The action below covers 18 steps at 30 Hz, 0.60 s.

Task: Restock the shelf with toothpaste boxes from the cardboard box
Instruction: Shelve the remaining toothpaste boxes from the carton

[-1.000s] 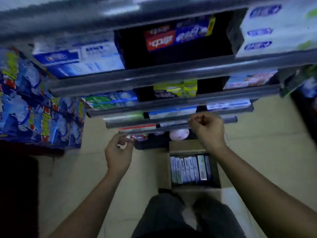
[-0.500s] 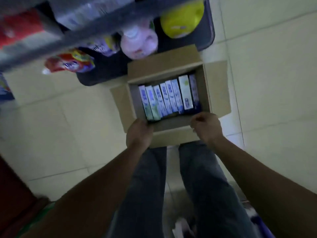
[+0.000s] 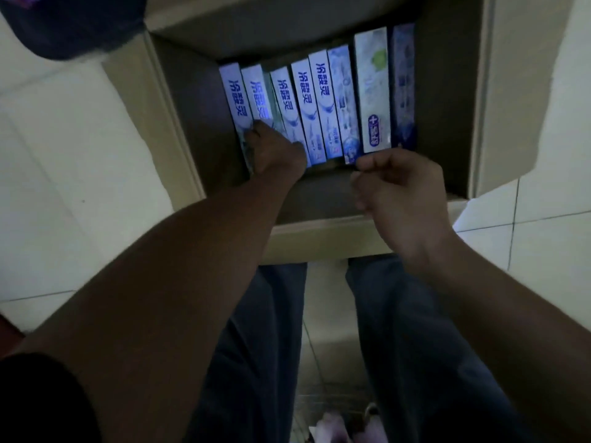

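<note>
An open cardboard box [image 3: 323, 241] sits on the floor in front of my legs. Inside, several toothpaste boxes [image 3: 323, 100] stand on edge in a row, mostly white and blue, with one white-green box [image 3: 374, 91] near the right. My left hand [image 3: 275, 155] reaches into the carton, and its fingers close around the near end of a toothpaste box [image 3: 256, 91] at the left of the row. Over the carton's near edge my right hand [image 3: 403, 193] hovers loosely curled and holds nothing, just short of the right-hand boxes.
The carton's flaps spread out on a pale tiled floor [image 3: 64, 187]. A dark rounded tray or base [image 3: 73, 24] shows at the top left. My legs in blue jeans [image 3: 262, 346] stand right behind the carton.
My view dropped from the shelves to the carton and moved close to it. Both hands came down from the shelf; the left went in among the toothpaste boxes.
</note>
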Each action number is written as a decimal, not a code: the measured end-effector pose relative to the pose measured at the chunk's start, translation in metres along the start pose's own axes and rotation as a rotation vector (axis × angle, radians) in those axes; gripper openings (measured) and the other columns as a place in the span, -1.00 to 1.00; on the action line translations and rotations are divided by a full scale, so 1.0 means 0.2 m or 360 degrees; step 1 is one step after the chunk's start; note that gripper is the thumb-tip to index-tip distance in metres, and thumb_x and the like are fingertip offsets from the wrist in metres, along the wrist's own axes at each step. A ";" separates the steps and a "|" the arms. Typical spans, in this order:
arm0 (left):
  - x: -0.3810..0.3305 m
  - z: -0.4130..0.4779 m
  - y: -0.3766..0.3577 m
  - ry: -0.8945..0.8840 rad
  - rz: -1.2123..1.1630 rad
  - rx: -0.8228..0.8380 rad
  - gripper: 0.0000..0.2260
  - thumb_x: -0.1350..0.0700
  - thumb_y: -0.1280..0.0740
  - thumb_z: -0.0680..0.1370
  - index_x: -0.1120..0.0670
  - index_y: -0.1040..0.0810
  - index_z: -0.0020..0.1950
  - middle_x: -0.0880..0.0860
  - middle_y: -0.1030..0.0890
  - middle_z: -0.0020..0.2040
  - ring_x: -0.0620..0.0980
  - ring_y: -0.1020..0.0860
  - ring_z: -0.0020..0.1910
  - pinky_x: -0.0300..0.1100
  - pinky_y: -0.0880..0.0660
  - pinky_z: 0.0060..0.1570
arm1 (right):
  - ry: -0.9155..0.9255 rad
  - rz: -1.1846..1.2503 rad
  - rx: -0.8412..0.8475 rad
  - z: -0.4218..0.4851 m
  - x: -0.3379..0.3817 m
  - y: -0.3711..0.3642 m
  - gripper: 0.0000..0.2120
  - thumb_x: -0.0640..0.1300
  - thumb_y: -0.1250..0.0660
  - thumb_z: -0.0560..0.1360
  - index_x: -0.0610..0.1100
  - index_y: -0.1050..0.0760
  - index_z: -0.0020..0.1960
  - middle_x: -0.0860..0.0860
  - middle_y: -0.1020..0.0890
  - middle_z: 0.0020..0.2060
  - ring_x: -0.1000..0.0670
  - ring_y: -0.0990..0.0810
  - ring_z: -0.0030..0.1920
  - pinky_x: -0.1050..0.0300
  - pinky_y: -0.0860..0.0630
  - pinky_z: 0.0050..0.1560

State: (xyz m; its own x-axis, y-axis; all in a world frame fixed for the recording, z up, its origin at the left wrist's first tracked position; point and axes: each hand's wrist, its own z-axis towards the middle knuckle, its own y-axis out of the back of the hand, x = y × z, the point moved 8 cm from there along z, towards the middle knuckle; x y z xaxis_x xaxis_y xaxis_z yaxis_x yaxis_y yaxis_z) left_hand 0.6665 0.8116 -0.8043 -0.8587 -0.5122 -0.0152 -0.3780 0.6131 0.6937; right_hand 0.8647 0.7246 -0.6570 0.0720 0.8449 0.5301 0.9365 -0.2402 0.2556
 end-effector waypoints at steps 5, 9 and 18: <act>-0.02 0.03 -0.10 0.0304 -0.0289 -0.0239 -0.18 0.01 -0.44 0.56 0.11 0.00 0.64 0.19 -0.18 0.60 0.18 -0.34 0.50 0.04 -0.38 0.38 | -0.0060 0.0002 0.0046 0.00 -0.11 -0.01 -0.85 -0.24 -0.43 0.50 0.01 -0.59 -0.09 -0.05 -0.65 -0.31 -0.02 -0.61 -0.23 -0.11 -0.58 0.02; 0.01 0.12 -0.10 0.0301 -0.0326 -0.0145 -0.37 0.07 -0.36 0.57 0.13 -0.21 0.59 0.16 -0.40 0.50 0.15 -0.44 0.44 0.00 -0.42 0.35 | -0.0035 -0.0017 0.0044 0.01 -0.11 0.03 -0.86 -0.22 -0.43 0.51 0.01 -0.60 -0.08 -0.08 -0.67 -0.28 -0.04 -0.63 -0.21 -0.18 -0.60 0.05; -0.05 -0.02 0.08 -0.0047 -0.0690 -0.0058 -0.77 0.13 -0.52 0.47 0.09 -0.49 -0.01 0.05 -0.58 0.00 0.05 -0.58 -0.06 -0.21 -0.49 -0.15 | -0.0059 0.0009 0.0049 0.11 -0.03 0.06 -0.83 -0.24 -0.46 0.48 -0.01 -0.57 -0.19 -0.01 -0.64 -0.33 -0.04 -0.59 -0.26 -0.05 -0.54 -0.11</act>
State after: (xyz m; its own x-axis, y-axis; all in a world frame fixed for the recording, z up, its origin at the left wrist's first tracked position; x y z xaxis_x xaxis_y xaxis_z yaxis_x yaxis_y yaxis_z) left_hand 0.6701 0.8247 -0.7899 -0.6330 -0.6999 -0.3309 -0.6937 0.3231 0.6438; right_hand 0.8831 0.7269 -0.6750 0.0897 0.8608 0.5010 0.9460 -0.2309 0.2274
